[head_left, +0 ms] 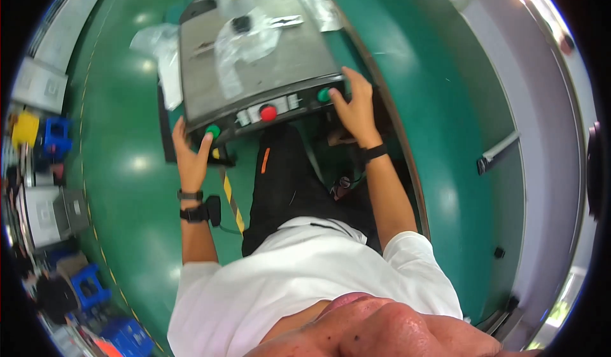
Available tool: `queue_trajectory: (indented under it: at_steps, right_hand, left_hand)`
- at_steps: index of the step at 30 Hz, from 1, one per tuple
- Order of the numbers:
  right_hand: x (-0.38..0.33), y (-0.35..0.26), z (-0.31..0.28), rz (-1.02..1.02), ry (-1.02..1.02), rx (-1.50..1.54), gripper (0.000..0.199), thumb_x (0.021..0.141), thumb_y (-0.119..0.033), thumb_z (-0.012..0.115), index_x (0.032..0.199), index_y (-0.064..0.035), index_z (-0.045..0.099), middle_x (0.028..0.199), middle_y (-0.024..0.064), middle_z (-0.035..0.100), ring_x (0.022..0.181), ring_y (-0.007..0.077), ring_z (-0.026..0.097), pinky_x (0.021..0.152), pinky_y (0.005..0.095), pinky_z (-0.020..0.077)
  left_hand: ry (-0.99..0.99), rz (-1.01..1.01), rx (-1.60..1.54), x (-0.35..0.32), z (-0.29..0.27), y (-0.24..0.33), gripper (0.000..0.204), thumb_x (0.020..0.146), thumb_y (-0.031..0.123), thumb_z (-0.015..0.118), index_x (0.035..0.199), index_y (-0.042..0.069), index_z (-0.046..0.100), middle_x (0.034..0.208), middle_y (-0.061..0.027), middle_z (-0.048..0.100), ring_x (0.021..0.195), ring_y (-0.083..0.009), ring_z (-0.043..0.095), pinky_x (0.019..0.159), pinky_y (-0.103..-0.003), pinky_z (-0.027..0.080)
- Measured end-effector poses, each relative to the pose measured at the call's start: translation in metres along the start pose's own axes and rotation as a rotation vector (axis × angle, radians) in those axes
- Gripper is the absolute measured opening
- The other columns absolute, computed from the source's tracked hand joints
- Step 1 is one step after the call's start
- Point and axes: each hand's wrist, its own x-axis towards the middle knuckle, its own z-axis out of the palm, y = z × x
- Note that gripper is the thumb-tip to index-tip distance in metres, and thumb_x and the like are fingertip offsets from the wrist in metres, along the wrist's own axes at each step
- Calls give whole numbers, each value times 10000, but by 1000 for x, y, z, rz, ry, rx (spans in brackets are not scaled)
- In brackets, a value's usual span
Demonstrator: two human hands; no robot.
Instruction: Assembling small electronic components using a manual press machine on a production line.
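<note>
- The left hand is spread open, fingers loose, holding nothing; its thumb tip sits right at the left green button, at the front left corner of the grey machine
- The right hand is also open with fingers splayed and holds nothing; the right green button lies just beside its thumb, at the front right corner
- Both buttons sit on the dark front panel, which runs as 1 long strip from left to right and rises a little toward the right, so each hand has its own button on its own side
- A red button sits mid-panel between the 2 hands, apart from both
- Whether either thumb actually presses its button cannot be told
- Clear plastic bags lie on the machine's flat top, well beyond both hands
- The machine stands on a green floor; blue crates are at the far left
</note>
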Motion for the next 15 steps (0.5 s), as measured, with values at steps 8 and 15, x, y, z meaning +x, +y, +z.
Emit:
queue_trajectory:
  at_steps: [8, 15]
  right_hand:
    - [-43, 23, 28, 213, -129, 329, 633, 790, -282, 763, 1308, -1, 530, 1290, 210, 564, 1208, 379, 502, 1050, 444, 388]
    - [-42, 21, 22, 302, -163, 242, 705, 784, -351, 768, 1355, -43, 492, 1309, 171, 547, 1231, 352, 481, 1060, 439, 369]
  left_hand:
    - [22, 25, 30, -15, -3, -36, 669, 897, 72, 672, 1464, -1, 324, 1484, -179, 379, 1390, -291, 354, 1162, -404, 257]
    - [2, -1, -7, -17, 1, -36, 716, 872, 56, 699, 1483, 37, 327, 1456, -169, 382, 1332, -294, 416, 1123, -414, 321]
